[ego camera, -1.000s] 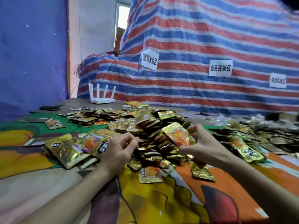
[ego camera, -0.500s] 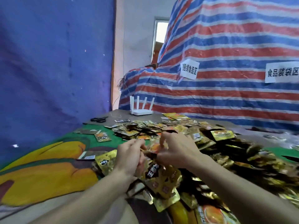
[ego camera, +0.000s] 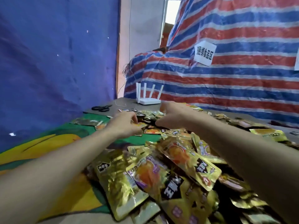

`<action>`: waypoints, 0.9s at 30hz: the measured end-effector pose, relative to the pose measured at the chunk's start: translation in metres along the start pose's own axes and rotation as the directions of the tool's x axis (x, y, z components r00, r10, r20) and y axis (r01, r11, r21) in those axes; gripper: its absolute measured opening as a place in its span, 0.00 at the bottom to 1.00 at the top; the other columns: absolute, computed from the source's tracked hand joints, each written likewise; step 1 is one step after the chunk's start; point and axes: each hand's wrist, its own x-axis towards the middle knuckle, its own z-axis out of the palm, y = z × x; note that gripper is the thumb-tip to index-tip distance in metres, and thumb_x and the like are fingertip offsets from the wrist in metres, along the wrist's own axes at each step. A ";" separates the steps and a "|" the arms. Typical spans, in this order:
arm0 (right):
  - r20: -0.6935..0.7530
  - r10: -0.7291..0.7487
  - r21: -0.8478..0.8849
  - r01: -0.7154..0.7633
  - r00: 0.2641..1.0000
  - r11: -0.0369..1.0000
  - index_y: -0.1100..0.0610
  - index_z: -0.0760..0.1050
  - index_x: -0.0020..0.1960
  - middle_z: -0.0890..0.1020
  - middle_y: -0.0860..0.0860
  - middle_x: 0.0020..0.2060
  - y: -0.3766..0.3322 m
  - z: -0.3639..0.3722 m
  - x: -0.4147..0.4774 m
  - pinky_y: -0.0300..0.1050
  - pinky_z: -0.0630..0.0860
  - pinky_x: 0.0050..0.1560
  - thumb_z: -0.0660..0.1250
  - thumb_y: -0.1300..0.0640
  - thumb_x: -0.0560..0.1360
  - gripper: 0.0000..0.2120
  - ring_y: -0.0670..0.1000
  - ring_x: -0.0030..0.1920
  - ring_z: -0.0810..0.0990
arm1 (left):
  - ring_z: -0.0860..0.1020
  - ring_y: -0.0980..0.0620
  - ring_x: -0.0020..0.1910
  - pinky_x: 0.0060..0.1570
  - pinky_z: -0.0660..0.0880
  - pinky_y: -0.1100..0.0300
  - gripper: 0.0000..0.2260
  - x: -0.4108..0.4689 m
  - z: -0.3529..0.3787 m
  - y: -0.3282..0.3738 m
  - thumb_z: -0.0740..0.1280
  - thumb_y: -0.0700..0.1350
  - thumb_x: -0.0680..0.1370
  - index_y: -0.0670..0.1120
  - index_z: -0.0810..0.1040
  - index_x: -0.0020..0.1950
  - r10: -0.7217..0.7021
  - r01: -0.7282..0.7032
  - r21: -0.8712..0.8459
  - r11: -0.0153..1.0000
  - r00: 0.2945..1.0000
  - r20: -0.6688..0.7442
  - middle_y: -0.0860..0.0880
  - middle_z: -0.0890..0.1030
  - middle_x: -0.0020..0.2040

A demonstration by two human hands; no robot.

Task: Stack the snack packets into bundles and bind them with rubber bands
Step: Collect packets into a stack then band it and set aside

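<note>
Gold snack packets lie heaped on the surface beneath both forearms; the left hand curls its fingers at the heap's far edge, though I cannot tell whether it grips a packet; the right hand is beside it, fingers spread, holding nothing; scissors and a white router sit beyond.

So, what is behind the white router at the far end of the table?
Right behind the router hangs a red, white and blue striped tarp, which bears a paper label higher up. Whatever the tarp covers cannot be seen.
</note>
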 end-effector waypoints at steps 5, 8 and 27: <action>0.121 0.063 -0.136 -0.046 0.991 0.990 0.53 0.66 0.73 0.74 0.56 0.69 0.017 0.028 0.085 0.58 0.73 0.67 0.73 0.45 0.73 0.32 0.59 0.65 0.74 | 0.63 0.41 0.76 0.74 0.63 0.40 0.47 0.055 0.019 -0.030 0.72 0.73 0.65 0.53 0.63 0.78 -0.078 0.003 0.355 0.935 0.977 0.197 0.45 0.64 0.78; 0.191 0.127 -0.247 -0.078 0.973 0.966 0.53 0.59 0.77 0.71 0.58 0.72 0.027 0.048 0.127 0.60 0.74 0.67 0.78 0.37 0.66 0.48 0.62 0.68 0.73 | 0.54 0.39 0.80 0.76 0.57 0.38 0.56 0.081 0.036 -0.049 0.69 0.78 0.62 0.54 0.52 0.82 -0.125 -0.002 0.417 0.909 0.953 0.277 0.46 0.52 0.83; 0.225 -0.212 -0.416 0.291 0.951 0.862 0.54 0.79 0.58 0.80 0.53 0.49 0.026 0.093 0.153 0.46 0.76 0.43 0.73 0.51 0.75 0.14 0.52 0.43 0.77 | 0.77 0.44 0.61 0.60 0.70 0.52 0.13 0.102 0.040 -0.066 0.65 0.46 0.79 0.54 0.77 0.64 0.212 -0.232 0.440 0.868 0.973 0.095 0.47 0.81 0.62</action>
